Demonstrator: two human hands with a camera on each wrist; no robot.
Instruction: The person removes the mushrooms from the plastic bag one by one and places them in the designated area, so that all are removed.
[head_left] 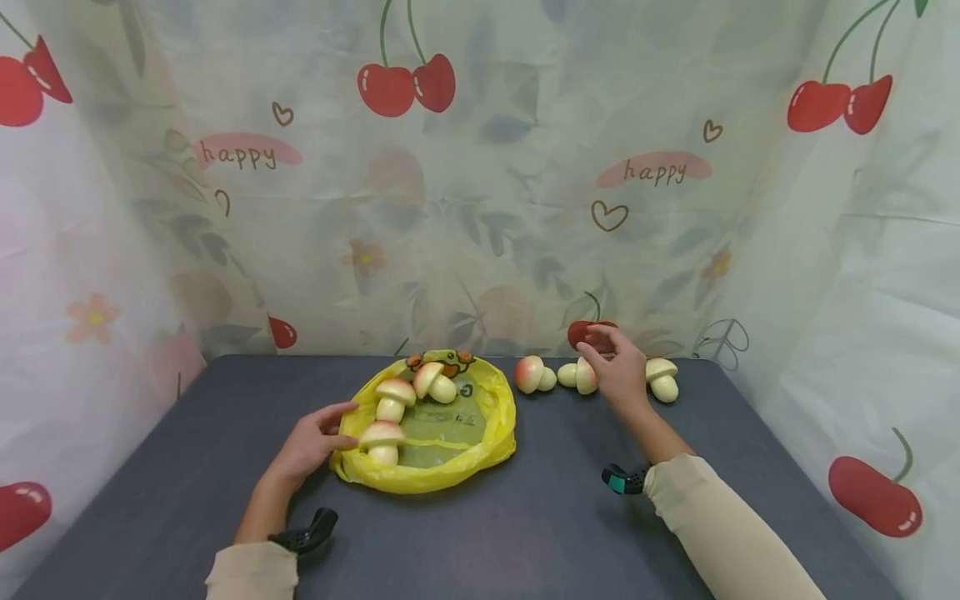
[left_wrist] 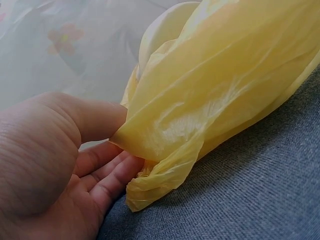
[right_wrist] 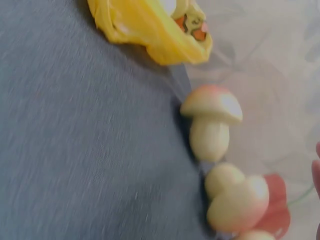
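A yellow plastic bag (head_left: 491, 446) lies with its mouth spread wide, a green printed inside showing. Inside it, toward the left and back, are three toy mushrooms: one at the front (head_left: 383, 450), one in the middle (head_left: 392, 400) and one at the back (head_left: 433, 383). My left hand (head_left: 311, 442) pinches the bag's left edge between thumb and fingers, as the left wrist view shows. My right hand (head_left: 621, 375) hovers over the row of mushrooms, fingers loosely bent, with nothing visible in them. Beside it lie a mushroom (head_left: 578, 376) and another mushroom (head_left: 662, 381).
One more mushroom (head_left: 534, 375) lies just right of the bag. The dark cloth-covered table (head_left: 480, 542) ends at a printed curtain (head_left: 480, 250), which also hangs along both sides. A black band (head_left: 626, 480) with a camera sits on the right wrist.
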